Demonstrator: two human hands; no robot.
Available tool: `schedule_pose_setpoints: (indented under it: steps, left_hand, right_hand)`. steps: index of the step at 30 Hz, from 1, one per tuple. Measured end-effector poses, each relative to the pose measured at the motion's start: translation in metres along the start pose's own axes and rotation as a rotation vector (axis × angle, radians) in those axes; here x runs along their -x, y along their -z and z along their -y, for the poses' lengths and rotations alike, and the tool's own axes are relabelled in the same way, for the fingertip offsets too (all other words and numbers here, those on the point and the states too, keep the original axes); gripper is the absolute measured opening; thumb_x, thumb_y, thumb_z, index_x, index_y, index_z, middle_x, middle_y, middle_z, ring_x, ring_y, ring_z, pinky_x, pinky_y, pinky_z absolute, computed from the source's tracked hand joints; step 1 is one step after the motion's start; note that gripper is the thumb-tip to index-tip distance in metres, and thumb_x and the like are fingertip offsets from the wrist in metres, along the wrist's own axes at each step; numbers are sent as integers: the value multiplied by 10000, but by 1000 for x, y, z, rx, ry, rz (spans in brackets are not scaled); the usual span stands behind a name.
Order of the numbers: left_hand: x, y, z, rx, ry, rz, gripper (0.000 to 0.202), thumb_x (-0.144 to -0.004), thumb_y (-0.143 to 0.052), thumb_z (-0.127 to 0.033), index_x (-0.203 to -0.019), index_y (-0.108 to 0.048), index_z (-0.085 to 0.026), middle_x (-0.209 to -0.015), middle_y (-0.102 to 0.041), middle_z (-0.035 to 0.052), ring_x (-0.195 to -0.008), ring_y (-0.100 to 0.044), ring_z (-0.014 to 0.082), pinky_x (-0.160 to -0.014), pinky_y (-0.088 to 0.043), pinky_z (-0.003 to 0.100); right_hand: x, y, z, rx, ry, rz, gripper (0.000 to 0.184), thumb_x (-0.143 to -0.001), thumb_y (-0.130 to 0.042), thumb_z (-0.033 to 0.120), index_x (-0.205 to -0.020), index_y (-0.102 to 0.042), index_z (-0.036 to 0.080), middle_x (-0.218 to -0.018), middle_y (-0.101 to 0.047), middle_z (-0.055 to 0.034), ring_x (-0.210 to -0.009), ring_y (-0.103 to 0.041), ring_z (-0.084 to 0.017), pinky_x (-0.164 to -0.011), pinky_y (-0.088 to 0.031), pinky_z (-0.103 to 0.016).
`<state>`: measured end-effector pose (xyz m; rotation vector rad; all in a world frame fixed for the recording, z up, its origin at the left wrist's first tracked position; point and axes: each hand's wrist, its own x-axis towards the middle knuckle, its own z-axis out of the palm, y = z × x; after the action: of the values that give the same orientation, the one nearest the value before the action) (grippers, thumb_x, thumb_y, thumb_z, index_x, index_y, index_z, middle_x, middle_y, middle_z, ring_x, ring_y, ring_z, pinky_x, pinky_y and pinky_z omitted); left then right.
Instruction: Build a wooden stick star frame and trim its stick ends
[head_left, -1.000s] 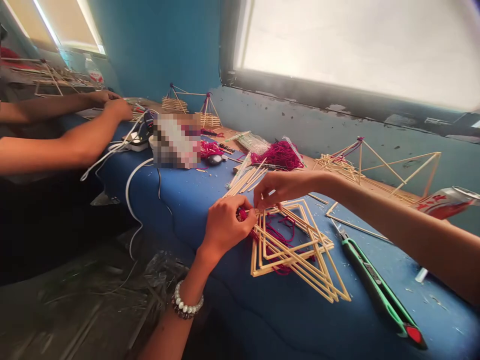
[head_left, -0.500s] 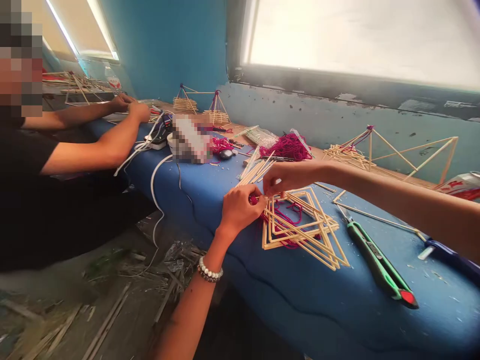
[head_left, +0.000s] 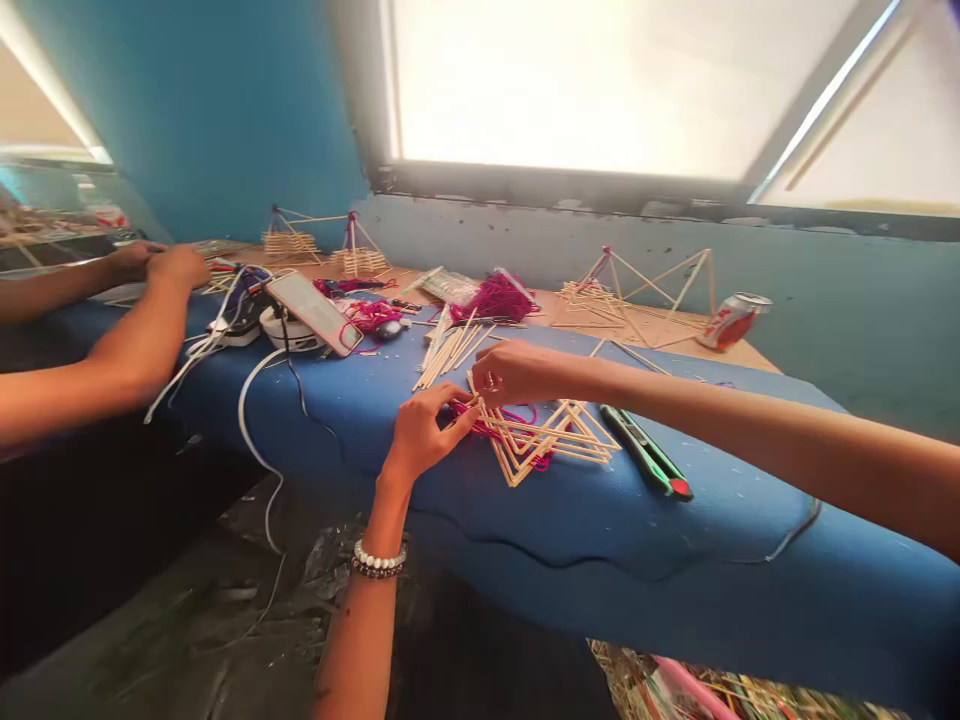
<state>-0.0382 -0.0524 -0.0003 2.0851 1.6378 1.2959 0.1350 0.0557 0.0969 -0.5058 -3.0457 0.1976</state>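
A flat stack of square frames made of thin wooden sticks [head_left: 551, 440] lies on the blue padded table [head_left: 570, 520], with magenta thread [head_left: 517, 412] wound through it. My left hand [head_left: 424, 432] pinches the thread at the frames' left corner. My right hand [head_left: 510, 372] is closed just above that same corner, fingers pressed on the sticks and thread. A beaded bracelet [head_left: 379, 560] sits on my left wrist.
A green utility knife [head_left: 646, 452] lies right of the frames. Loose sticks [head_left: 450, 345], a magenta thread bundle [head_left: 496, 297], a phone [head_left: 315, 312], white cables, finished stick pyramids [head_left: 637, 290] and a tipped can [head_left: 731, 320] lie further back. Another person's arms [head_left: 112, 350] work at left.
The camera has pulled back and turned right, so the table looks smaller. My hands stay at the frames' left corner with the thread.
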Motion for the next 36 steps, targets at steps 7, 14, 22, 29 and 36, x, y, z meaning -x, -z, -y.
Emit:
schedule_pose_setpoints:
  steps: [7, 14, 22, 29, 36]
  left_hand:
    - [0, 1, 4, 18, -66, 30, 244, -981, -614, -436, -1003, -723, -219, -938, -753, 30, -863, -693, 193, -798, -476, 298]
    - [-1, 2, 6, 16, -89, 7, 258, -984, -602, -461, -984, -727, -236, -942, -761, 25, -865, -708, 202, -801, -489, 305]
    - [-2, 3, 7, 16, -79, -13, 291, -954, -608, -499, -968, -738, -239, -881, -748, 17, -800, -697, 203, -751, -487, 308]
    - [-3, 3, 7, 30, -55, -5, 338, -940, -605, -544, -964, -754, -241, -913, -761, 26, -846, -702, 218, -777, -490, 316]
    - [-2, 1, 6, 23, -55, -10, 342, -942, -608, -547, -963, -749, -235, -918, -756, 32, -838, -683, 213, -775, -479, 313]
  right_hand:
    - [13, -10, 13, 119, -20, -34, 168, -1002, -658, 306, -958, -673, 144, -963, -670, -21, -793, -618, -132, -736, -541, -304]
    - [9, -13, 13, 164, -48, -15, 295, -1015, -658, 392, -1194, -672, 158, -1148, -700, -69, -965, -693, -185, -847, -610, -386]
    - [8, -8, 11, 139, -122, 38, 329, -1017, -653, 403, -1255, -663, 175, -1245, -686, -88, -1047, -690, -208, -903, -608, -419]
    - [7, 3, 19, 162, -169, 101, 351, -1010, -663, 404, -1270, -657, 167, -1249, -685, -89, -1049, -691, -214, -899, -609, -424]
    - [2, -2, 33, 283, -177, 103, 358, -1010, -664, 402, -1279, -652, 166, -1264, -679, -97, -1082, -686, -224, -926, -602, -444]
